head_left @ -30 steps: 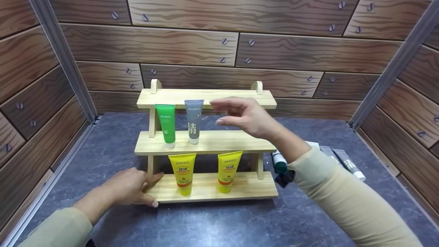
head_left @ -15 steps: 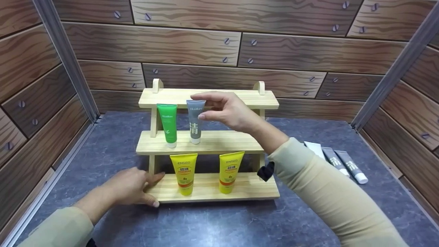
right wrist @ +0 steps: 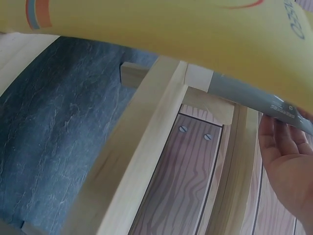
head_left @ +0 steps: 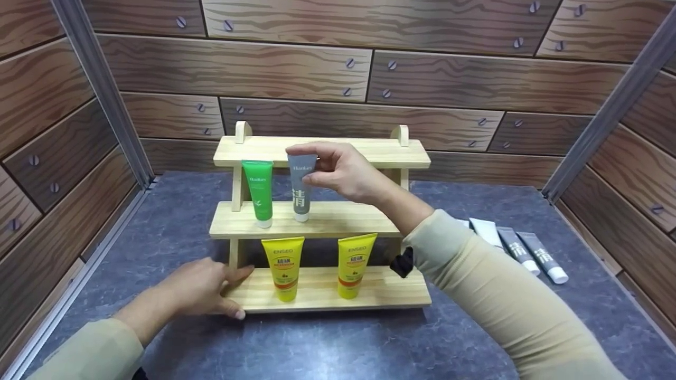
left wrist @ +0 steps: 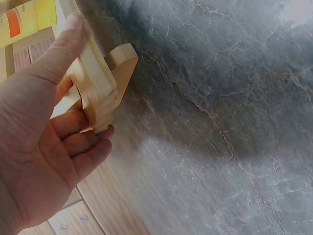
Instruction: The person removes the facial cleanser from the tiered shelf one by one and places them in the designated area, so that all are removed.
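A pale wooden three-tier rack (head_left: 338, 219) stands on the table. My left hand (head_left: 198, 287) grips the left end of its bottom shelf; in the left wrist view the thumb lies along the edge and the fingers curl round the board's end (left wrist: 95, 81). On the middle shelf my right hand (head_left: 351, 177) pinches the upper part of a grey-blue squeeze tube (head_left: 300, 199), thumb in front and index finger over its top. This tube stands upright, white cap down, beside a green tube (head_left: 257, 192). Below stand two yellow tubes, one left (head_left: 283, 266) and one right (head_left: 355, 264).
Several tubes lie on the dark marbled table (head_left: 327, 348) at the right, among them a grey one (head_left: 541, 256) and a white one (head_left: 485, 231), partly behind the right sleeve (head_left: 491, 279). Wood-patterned walls (head_left: 311, 74) enclose the table at back and sides.
My right hand has moved left to the grey-blue tube and closed its thumb and finger on the top. My left hand stays on the bottom shelf.
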A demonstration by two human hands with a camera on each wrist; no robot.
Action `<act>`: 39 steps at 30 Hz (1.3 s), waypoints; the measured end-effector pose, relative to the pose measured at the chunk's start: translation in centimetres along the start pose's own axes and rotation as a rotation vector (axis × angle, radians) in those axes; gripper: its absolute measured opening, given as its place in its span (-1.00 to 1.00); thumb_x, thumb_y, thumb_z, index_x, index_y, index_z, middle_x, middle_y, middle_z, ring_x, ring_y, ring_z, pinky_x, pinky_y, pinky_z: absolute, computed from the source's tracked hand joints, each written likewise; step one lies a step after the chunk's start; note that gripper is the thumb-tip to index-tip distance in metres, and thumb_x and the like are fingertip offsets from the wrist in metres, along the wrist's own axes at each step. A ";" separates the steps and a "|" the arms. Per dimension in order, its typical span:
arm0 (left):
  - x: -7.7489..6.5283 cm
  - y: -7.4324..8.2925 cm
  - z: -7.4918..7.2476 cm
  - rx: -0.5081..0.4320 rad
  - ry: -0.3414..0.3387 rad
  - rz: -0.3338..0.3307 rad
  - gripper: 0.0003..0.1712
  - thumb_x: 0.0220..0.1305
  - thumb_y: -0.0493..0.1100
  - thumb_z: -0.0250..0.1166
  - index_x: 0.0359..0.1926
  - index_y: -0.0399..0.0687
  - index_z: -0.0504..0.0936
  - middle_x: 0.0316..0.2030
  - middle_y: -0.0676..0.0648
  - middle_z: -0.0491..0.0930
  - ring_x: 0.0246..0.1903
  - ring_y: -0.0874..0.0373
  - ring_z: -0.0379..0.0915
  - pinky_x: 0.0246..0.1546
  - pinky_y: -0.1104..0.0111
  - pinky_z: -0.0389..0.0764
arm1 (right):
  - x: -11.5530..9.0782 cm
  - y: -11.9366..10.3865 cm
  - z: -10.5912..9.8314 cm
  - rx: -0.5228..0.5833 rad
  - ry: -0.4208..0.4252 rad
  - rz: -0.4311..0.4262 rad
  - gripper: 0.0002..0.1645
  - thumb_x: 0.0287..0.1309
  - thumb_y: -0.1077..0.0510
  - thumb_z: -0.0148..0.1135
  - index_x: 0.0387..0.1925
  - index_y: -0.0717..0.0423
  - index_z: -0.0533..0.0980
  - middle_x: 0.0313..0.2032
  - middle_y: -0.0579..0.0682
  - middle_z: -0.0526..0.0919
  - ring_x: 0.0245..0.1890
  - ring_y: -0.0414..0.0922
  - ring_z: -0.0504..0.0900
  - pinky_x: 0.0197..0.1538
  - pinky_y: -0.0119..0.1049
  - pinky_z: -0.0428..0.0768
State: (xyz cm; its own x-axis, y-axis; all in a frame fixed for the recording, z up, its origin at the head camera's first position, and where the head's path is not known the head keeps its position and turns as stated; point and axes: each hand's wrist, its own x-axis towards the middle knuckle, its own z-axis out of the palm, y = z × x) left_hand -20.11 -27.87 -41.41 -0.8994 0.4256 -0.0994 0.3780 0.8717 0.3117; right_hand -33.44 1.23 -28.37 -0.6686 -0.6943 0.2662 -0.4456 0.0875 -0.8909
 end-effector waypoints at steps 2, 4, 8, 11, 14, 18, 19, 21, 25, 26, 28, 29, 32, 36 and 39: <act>0.0 0.0 0.0 0.003 0.004 0.004 0.11 -0.08 0.35 0.64 0.46 -0.02 0.55 -0.63 0.11 0.34 -0.48 0.15 0.41 -0.18 -0.06 0.66 | 0.1 0.0 0.1 0.002 0.018 -0.004 -0.37 0.29 0.54 0.26 0.37 0.25 0.54 0.19 0.18 0.67 0.09 0.05 0.72 0.17 -0.12 0.68; 0.0 0.0 0.1 0.003 0.008 0.008 0.11 -0.09 0.35 0.64 0.45 -0.02 0.55 -0.63 0.11 0.36 -0.47 0.15 0.41 -0.19 -0.05 0.66 | 0.0 0.0 0.2 -0.001 0.034 -0.008 -0.39 0.29 0.54 0.27 0.35 0.26 0.56 0.16 0.19 0.69 0.08 0.06 0.73 0.16 -0.12 0.69; 0.0 0.1 0.1 0.005 0.013 0.016 0.10 -0.09 0.35 0.65 0.45 -0.01 0.56 -0.63 0.10 0.38 -0.46 0.15 0.42 -0.20 -0.03 0.67 | -0.2 0.1 0.0 -0.013 0.057 -0.011 -0.41 0.28 0.54 0.28 0.32 0.27 0.57 0.14 0.19 0.70 0.05 0.04 0.75 0.14 -0.13 0.70; 0.0 0.2 0.0 0.003 0.005 0.007 0.10 -0.08 0.35 0.65 0.45 -0.01 0.56 -0.63 0.10 0.35 -0.47 0.14 0.40 -0.22 -0.02 0.65 | -0.6 0.1 -0.4 -0.028 0.066 -0.015 -0.41 0.28 0.53 0.31 0.33 0.27 0.57 0.14 0.18 0.70 0.02 0.01 0.75 0.12 -0.14 0.70; 0.1 0.2 -0.1 0.000 -0.003 -0.003 0.10 -0.08 0.34 0.65 0.46 -0.01 0.55 -0.63 0.10 0.34 -0.49 0.14 0.39 -0.25 0.00 0.63 | -1.1 0.1 -1.0 -0.039 0.080 -0.025 -0.40 0.28 0.51 0.32 0.34 0.28 0.57 0.14 0.19 0.70 -0.01 -0.01 0.75 0.11 -0.14 0.71; 0.1 0.3 -0.2 -0.001 -0.008 -0.018 0.10 -0.07 0.33 0.65 0.46 0.00 0.55 -0.62 0.09 0.35 -0.47 0.13 0.40 -0.23 -0.01 0.64 | -1.9 0.1 -2.1 -0.025 0.118 -0.048 -0.40 0.27 0.52 0.33 0.34 0.32 0.55 0.12 0.23 0.69 -0.01 0.01 0.76 0.11 -0.11 0.71; 0.2 0.3 -0.2 0.000 -0.009 -0.021 0.10 -0.07 0.33 0.65 0.46 0.01 0.55 -0.62 0.09 0.35 -0.46 0.12 0.40 -0.22 -0.01 0.64 | -2.1 0.1 -2.4 -0.020 0.131 -0.051 -0.40 0.27 0.52 0.33 0.34 0.33 0.54 0.11 0.24 0.69 0.00 0.02 0.75 0.11 -0.11 0.71; 0.2 0.3 -0.2 0.005 -0.007 -0.020 0.10 -0.07 0.34 0.65 0.46 0.01 0.55 -0.62 0.09 0.37 -0.44 0.12 0.41 -0.19 -0.03 0.65 | -2.7 0.1 -3.2 -0.018 0.157 -0.053 -0.40 0.27 0.51 0.33 0.34 0.33 0.54 0.11 0.25 0.69 0.02 0.05 0.76 0.12 -0.10 0.71; 0.2 0.2 -0.2 0.009 -0.004 -0.007 0.10 -0.07 0.33 0.65 0.46 -0.01 0.55 -0.63 0.11 0.32 -0.46 0.13 0.41 -0.21 -0.03 0.64 | -4.2 0.1 -4.8 -0.045 0.217 -0.027 -0.39 0.26 0.48 0.37 0.35 0.28 0.55 0.11 0.22 0.68 0.05 0.06 0.75 0.12 -0.11 0.71; 0.2 0.2 -0.2 0.009 -0.003 -0.005 0.10 -0.07 0.33 0.65 0.46 -0.02 0.54 -0.63 0.11 0.32 -0.46 0.13 0.41 -0.20 -0.04 0.65 | -4.6 0.0 -5.2 -0.059 0.234 -0.017 -0.38 0.26 0.46 0.39 0.35 0.25 0.56 0.11 0.21 0.68 0.05 0.06 0.75 0.11 -0.12 0.71; 0.1 0.1 -0.2 0.007 -0.001 -0.004 0.10 -0.07 0.33 0.65 0.46 -0.02 0.54 -0.63 0.11 0.32 -0.46 0.13 0.41 -0.20 -0.04 0.65 | -5.5 0.0 -6.1 -0.086 0.268 0.007 -0.38 0.27 0.42 0.41 0.35 0.19 0.57 0.11 0.20 0.68 0.04 0.06 0.74 0.10 -0.12 0.72; 0.1 0.1 -0.2 0.005 -0.001 -0.004 0.10 -0.07 0.33 0.65 0.46 -0.02 0.54 -0.62 0.10 0.33 -0.46 0.13 0.41 -0.20 -0.05 0.65 | -5.9 0.0 -6.6 -0.103 0.285 0.017 -0.37 0.27 0.40 0.43 0.36 0.15 0.57 0.12 0.18 0.68 0.04 0.05 0.73 0.09 -0.13 0.71; 0.0 0.0 -0.2 0.006 0.003 0.001 0.10 -0.07 0.33 0.65 0.46 -0.01 0.55 -0.61 0.09 0.38 -0.43 0.12 0.43 -0.19 -0.07 0.66 | -7.4 0.1 -8.1 -0.144 0.338 0.048 -0.37 0.27 0.33 0.45 0.36 0.03 0.59 0.10 0.15 0.68 -0.01 0.05 0.70 0.05 -0.10 0.71; -0.2 0.1 -0.1 0.010 0.007 0.013 0.09 -0.08 0.34 0.65 0.45 0.01 0.57 -0.60 0.09 0.40 -0.41 0.11 0.44 -0.21 -0.06 0.66 | -9.4 0.3 -10.0 -0.138 0.400 0.054 -0.37 0.27 0.34 0.45 0.36 0.05 0.58 0.06 0.11 0.71 -0.06 0.04 0.69 0.03 -0.06 0.73; -0.1 0.2 0.0 0.012 0.004 0.016 0.08 -0.08 0.34 0.65 0.45 0.01 0.57 -0.59 0.10 0.41 -0.40 0.10 0.45 -0.20 -0.07 0.66 | -11.0 0.5 -11.1 -0.105 0.437 0.046 -0.36 0.26 0.39 0.44 0.36 0.13 0.57 0.02 0.08 0.74 -0.08 0.01 0.71 0.01 -0.12 0.75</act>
State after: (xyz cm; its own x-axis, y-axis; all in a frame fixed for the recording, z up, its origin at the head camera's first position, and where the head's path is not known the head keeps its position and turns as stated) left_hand -19.91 -27.76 -41.34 -0.8941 0.4384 -0.0911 0.3948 0.8679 0.3014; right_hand -32.94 16.83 -27.67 -0.8680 -0.3227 0.3773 -0.4519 0.1987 -0.8697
